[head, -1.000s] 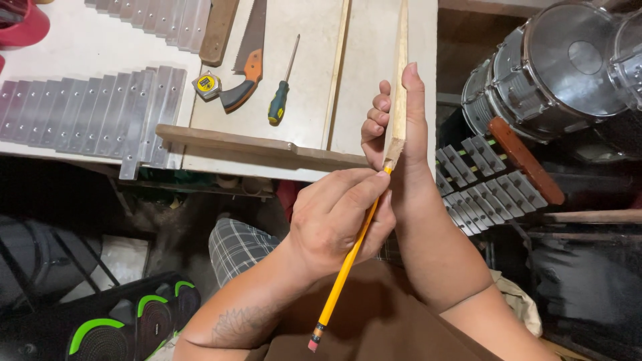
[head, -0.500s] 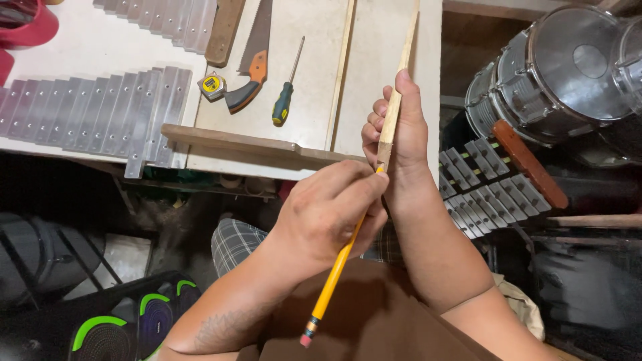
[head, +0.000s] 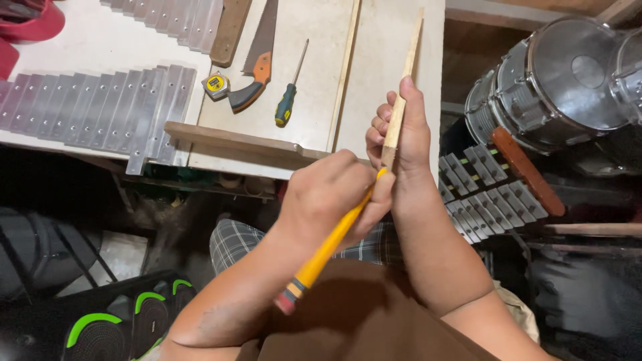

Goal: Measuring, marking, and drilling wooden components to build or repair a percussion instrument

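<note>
My right hand grips a thin, light wooden strip and holds it upright in front of the table edge, fingers curled round its left side. My left hand is closed on a yellow pencil with a red eraser end pointing down toward my lap. The pencil's tip touches the strip just below my right hand's fingers. Both hands are pressed close together above my brown apron and checked shorts.
On the white table lie a handsaw, a green-handled screwdriver, a yellow tape measure, rows of metal bars, a wooden slat and a thin strip. Drums and a metal-bar instrument stand to the right.
Both hands stay locked together with the pencil tip on the strip. The strip has tilted slightly to the right and the pencil point has crept a little down it.
</note>
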